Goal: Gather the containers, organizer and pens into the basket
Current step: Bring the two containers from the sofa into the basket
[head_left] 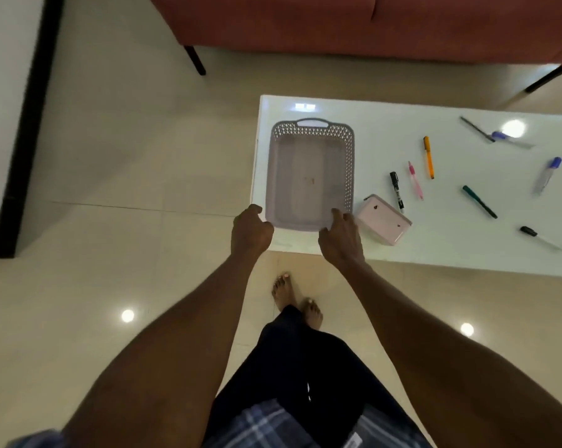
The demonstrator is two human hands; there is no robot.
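Both hands, left hand (251, 232) and right hand (340, 239), grip the basket (308, 176).

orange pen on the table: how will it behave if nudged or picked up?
The orange pen looks round-barrelled, so a sideways nudge would probably roll it. The white table is glossy, so it may also skid. It looks slim and rigid, likely light, and lies flat, so it needs a fingertip pinch.

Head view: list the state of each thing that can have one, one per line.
Basket: upright on the table, empty.
Left hand: fingers curled at the basket's near left corner; grip unclear.
Right hand: on the basket's near right corner; grip unclear.
Pink container: lid on, beside the basket.
Black marker: capped, lying flat.
Orange pen: lying flat.
Green pen: lying flat.
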